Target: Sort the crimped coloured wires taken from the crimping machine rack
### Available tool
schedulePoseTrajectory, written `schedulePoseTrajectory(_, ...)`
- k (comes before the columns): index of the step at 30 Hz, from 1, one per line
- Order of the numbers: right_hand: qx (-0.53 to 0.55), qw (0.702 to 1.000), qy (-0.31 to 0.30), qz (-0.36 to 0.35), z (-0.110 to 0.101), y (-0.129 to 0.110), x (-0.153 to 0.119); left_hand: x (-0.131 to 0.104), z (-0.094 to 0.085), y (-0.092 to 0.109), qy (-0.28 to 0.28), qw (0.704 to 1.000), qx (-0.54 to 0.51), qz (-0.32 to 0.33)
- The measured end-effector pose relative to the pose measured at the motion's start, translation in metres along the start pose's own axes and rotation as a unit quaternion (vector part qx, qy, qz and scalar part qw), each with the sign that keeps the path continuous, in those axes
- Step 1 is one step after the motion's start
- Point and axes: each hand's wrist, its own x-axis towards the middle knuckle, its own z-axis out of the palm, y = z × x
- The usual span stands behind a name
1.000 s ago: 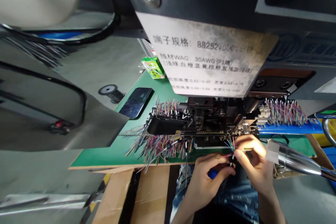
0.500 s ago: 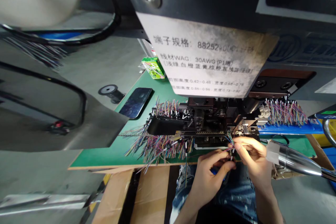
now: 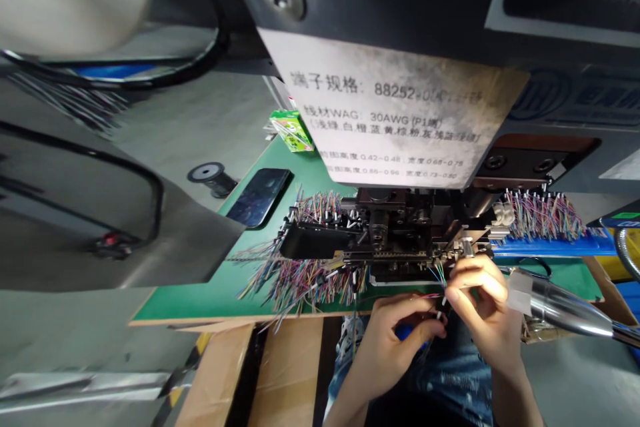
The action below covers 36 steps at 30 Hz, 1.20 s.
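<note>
Thin coloured wires fan out just below the metal working parts of a dark machine. My right hand pinches them between thumb and fingers. My left hand is just left of it and lower, its fingers closed around the lower part of the same wires, with a small white piece by the fingertips. The wire tips point up and left towards the machine. Most of the bundle inside the left hand is hidden.
Piles of coloured wires lie on the green table, left of the machine. A black phone and a wire spool are further left. A metal lamp juts in at the right. More wires rest on a blue tray.
My right hand has risen slightly, with its fingers more bunched. My left hand has moved a little down and left, so the gap between the hands is wider.
</note>
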Motion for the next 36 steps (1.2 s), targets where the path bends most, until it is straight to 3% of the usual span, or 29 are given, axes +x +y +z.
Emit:
schedulePoseTrajectory(4, 0.078, 0.992, -0.001, 0.098, 0.003, -0.005, -0.007, 0.0, -0.003, 0.001, -0.042, 0.999, -0.016, -0.01)
schedulePoseTrajectory(7, 0.081, 0.982, 0.021, 0.171, 0.006, -0.003, -0.013, 0.001, 0.002, -0.005, -0.018, 0.998, -0.049, -0.03)
schedulePoseTrajectory(10, 0.05, 0.979, 0.035, 0.195, 0.009, -0.001, -0.014, 0.002, 0.008, -0.009, 0.017, 0.998, -0.054, -0.014)
schedulePoseTrajectory(20, 0.113, 0.972, 0.101, 0.18, 0.019, -0.006, -0.009, 0.005, 0.018, -0.016, 0.12, 0.982, 0.065, 0.132)
schedulePoseTrajectory(25, 0.19, 0.957, 0.084, 0.203, 0.02, -0.006, -0.01, 0.008, 0.025, -0.019, 0.154, 0.962, 0.11, 0.198)
schedulePoseTrajectory(36, 0.075, 0.973, 0.111, 0.189, 0.023, -0.005, -0.013, 0.007, 0.028, -0.022, 0.191, 0.94, 0.16, 0.234)
